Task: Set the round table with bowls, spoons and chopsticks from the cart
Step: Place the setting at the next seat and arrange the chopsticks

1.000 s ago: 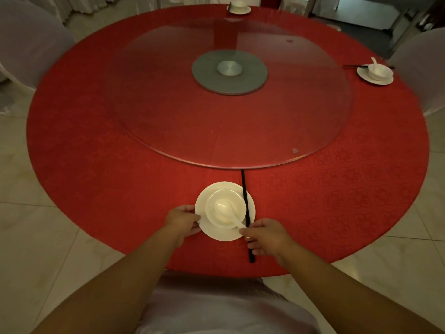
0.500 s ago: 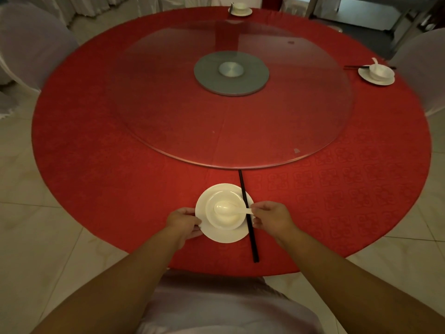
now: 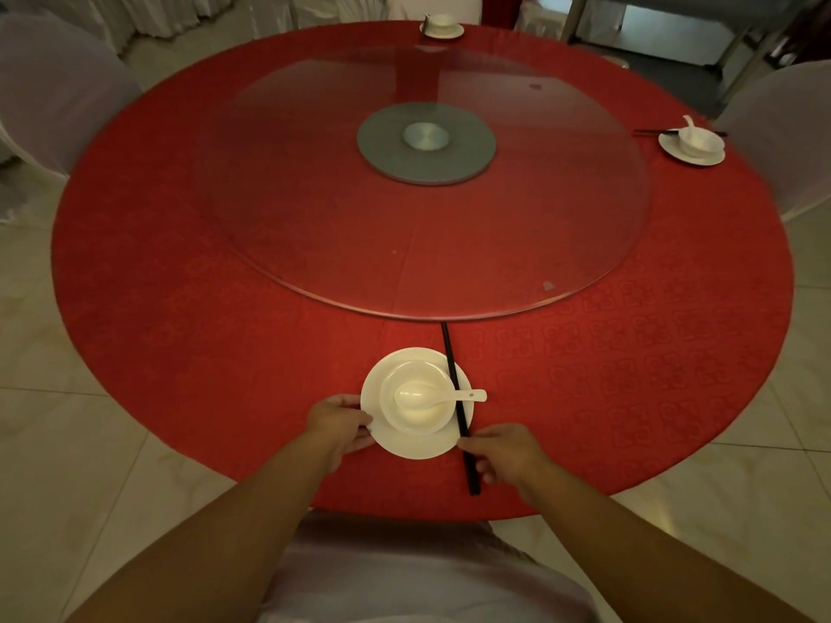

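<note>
Near the front edge of the round red table (image 3: 225, 344) sits a white plate (image 3: 418, 445) with a white bowl (image 3: 416, 418) on it. A white spoon (image 3: 438, 396) lies in the bowl, its handle pointing right over the rim. Black chopsticks (image 3: 452, 375) run along the plate's right side, across its edge. My left hand (image 3: 337, 424) holds the plate's left rim. My right hand (image 3: 506, 449) pinches the chopsticks near their lower end.
A glass turntable (image 3: 422, 272) with a grey hub covers the table's middle. Two other place settings stand at the far edge (image 3: 443, 27) and at the right (image 3: 692, 143). White-covered chairs (image 3: 49, 96) flank the table. A metal cart (image 3: 652, 29) is at the back right.
My right hand let go of the spoon handle, which now points right, and dropped down to the chopsticks' lower end. My left hand stayed on the plate rim.
</note>
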Demonstrator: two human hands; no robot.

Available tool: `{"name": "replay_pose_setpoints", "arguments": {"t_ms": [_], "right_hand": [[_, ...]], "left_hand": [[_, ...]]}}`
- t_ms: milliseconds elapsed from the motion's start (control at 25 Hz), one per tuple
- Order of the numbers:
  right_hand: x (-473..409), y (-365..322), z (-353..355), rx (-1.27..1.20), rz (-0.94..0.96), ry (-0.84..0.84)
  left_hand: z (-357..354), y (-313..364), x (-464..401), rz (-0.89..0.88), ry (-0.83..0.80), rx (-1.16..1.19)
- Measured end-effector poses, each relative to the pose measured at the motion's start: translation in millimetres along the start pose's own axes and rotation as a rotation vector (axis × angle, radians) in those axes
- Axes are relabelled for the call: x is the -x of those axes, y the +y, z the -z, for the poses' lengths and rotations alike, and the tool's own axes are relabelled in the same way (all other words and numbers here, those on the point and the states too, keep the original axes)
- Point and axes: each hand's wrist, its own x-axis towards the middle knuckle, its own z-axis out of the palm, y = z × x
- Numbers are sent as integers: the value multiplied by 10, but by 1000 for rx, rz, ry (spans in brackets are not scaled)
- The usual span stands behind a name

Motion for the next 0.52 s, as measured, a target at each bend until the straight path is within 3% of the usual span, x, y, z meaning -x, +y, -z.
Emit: {"name": "replay_pose_setpoints", "arguments": {"t_ms": [520], "right_hand": [[15, 51, -170, -198, -125, -92]], "left_hand": [[12, -17, -7, 10, -9, 20]]}}
